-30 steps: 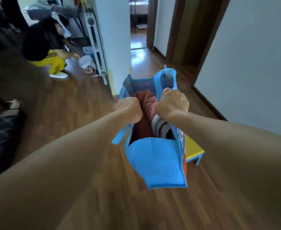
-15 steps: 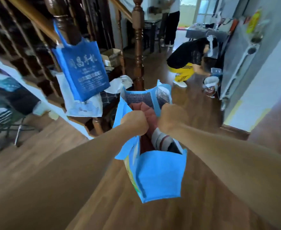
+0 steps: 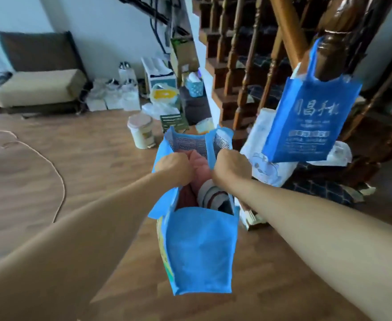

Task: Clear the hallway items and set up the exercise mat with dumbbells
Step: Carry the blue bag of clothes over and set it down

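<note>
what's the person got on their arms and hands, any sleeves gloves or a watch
Nothing worn shows. The left hand and right hand are bare, without gloves, and neither wrist carries a watch or band. The left forearm and right forearm are bare too, with no sleeve in view.

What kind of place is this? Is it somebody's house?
Probably someone's home, a living room. There is a sofa by the wall, a wooden staircase, and bags piled on the floor.
</note>
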